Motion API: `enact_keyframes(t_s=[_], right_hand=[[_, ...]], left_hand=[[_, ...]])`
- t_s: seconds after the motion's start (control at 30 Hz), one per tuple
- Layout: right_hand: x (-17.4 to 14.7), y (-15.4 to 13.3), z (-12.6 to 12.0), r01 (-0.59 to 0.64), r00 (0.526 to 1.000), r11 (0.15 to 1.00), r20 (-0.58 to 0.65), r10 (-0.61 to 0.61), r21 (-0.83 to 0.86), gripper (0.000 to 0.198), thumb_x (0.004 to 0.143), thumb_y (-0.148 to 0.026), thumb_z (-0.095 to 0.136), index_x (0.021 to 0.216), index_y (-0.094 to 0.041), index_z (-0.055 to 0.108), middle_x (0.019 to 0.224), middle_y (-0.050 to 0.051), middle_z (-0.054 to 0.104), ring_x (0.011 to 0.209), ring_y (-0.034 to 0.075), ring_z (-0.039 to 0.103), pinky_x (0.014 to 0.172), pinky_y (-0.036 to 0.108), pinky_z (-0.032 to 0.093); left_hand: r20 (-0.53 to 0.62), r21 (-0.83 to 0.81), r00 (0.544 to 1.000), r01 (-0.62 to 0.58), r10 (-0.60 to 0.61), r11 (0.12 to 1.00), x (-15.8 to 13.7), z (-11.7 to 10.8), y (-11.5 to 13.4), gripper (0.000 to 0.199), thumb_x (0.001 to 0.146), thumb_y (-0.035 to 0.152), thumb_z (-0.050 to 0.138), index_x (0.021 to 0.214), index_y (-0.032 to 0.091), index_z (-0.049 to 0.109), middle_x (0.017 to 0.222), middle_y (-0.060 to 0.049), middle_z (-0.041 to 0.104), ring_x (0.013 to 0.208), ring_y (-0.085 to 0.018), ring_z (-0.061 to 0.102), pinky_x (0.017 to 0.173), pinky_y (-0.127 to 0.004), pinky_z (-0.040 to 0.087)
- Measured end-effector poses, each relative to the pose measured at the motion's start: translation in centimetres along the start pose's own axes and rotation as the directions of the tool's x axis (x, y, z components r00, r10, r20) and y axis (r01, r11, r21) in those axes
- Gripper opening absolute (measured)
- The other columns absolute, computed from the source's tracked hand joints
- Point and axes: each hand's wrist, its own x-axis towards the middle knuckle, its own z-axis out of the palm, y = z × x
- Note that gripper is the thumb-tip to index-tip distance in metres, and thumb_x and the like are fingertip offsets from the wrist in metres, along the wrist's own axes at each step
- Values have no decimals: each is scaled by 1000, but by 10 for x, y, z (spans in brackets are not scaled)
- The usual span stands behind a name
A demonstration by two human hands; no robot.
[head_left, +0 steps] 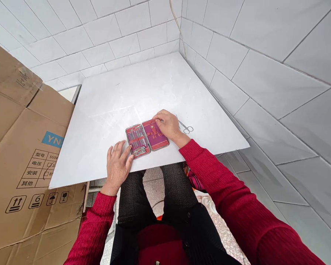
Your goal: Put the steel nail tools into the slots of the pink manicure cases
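Unfolded manicure case (159,141). Left hand (118,165): at case's left edge, fingers spread. Right hand (169,126): at case's right half, finger hold unclear.

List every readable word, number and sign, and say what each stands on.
All on the cardboard box:
"YN…", partly hidden, blue label
"型号 550…"
"电压 2…"
"安装 B…"
"其他"
"6", stacking sign
Signs: two up arrows, umbrella, glass
Handwriting: unclear
Manicure kit: nothing legible
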Motion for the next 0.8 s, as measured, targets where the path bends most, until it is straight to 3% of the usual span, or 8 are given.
enact_keyframes(t_s=[0.27, 0.8], right_hand=[[-3, 4, 7, 14, 999, 1000, 45, -15, 15, 29, 88, -9, 52, 88, -22, 77, 100, 4, 72, 90, 20, 64, 82, 36, 49], [-2, 6, 5, 14, 998, 1000, 60, -15, 4, 29, 87, -9, 52, 88, -22, 78, 101, 4, 71, 88, 20, 64, 82, 36, 50]], left_hand=[[54, 11, 998, 12, -12, 1000, -2, -1, 0, 46, 106, 45, 36, 134, 22, 64, 155, -16, 49, 146, -33, 40, 121, -58, 26], [41, -1, 999, -2, 2, 1000, -5, -2, 4, 43, 105, 45, 39, 130, 23, 66, 151, -14, 53, 144, -33, 42, 121, -58, 26]])
